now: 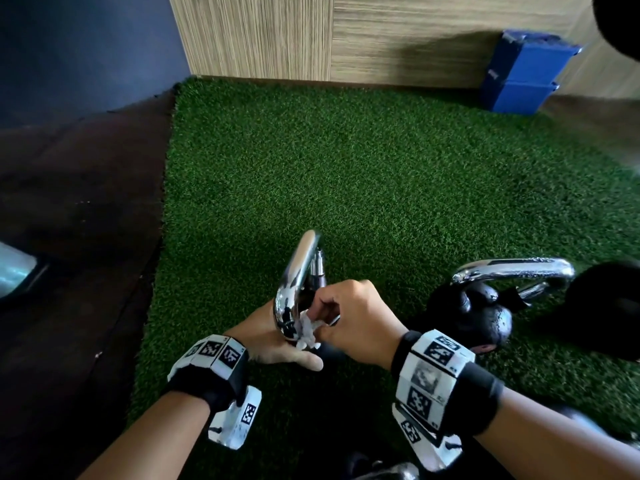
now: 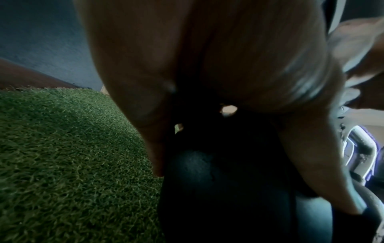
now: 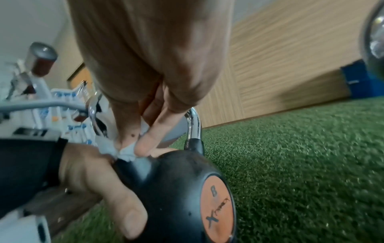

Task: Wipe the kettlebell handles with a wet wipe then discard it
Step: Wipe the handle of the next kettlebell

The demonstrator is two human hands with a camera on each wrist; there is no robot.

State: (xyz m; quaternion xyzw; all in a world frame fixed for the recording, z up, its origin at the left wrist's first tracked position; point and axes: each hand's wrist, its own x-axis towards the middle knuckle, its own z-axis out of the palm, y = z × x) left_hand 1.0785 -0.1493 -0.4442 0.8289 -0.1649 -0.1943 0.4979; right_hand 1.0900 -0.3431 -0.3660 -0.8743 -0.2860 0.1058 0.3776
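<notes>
A kettlebell (image 3: 176,194) with a black body and an orange disc on its side is held on the green turf (image 1: 381,188). Its chrome handle (image 1: 298,271) rises away from the person. The body is gripped from the left by the left hand (image 1: 273,344), with the thumb laid along the near side and the fingers curled round the far side. A crumpled white wet wipe (image 1: 308,332) is pinched in the right hand (image 1: 353,317) and pressed against the foot of the handle, just above the left hand. A second kettlebell (image 1: 481,317) stands on the turf to the right, close to the right wrist. Two stacked blue boxes (image 1: 519,77) stand by the wood-panelled wall (image 1: 381,36).
</notes>
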